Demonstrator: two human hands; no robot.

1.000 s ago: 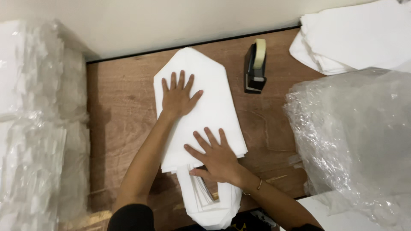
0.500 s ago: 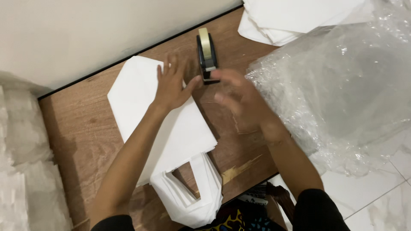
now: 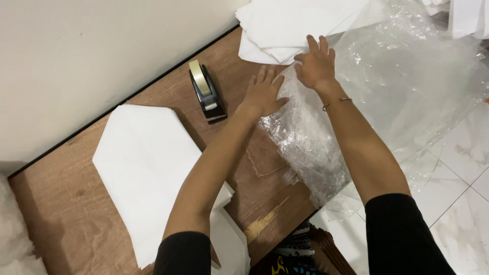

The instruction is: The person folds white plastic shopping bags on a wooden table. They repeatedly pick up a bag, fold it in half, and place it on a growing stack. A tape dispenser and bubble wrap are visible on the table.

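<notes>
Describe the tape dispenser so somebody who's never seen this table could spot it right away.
On the wooden table, look along the far edge by the pale wall. The tape dispenser sits there, between the folded white sheet and the left hand. It is the only small black object, carrying a yellowish tape roll.

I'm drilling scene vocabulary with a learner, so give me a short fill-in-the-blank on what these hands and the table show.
1. Both hands, the left hand and the right hand, rest on crinkled clear ____.
2. The black tape dispenser stands on the ____ table.
3. The folded paper beside the left arm is ____ in colour.
4. The right wrist wears a thin ____.

Missing words: plastic; wooden; white; bracelet
</notes>
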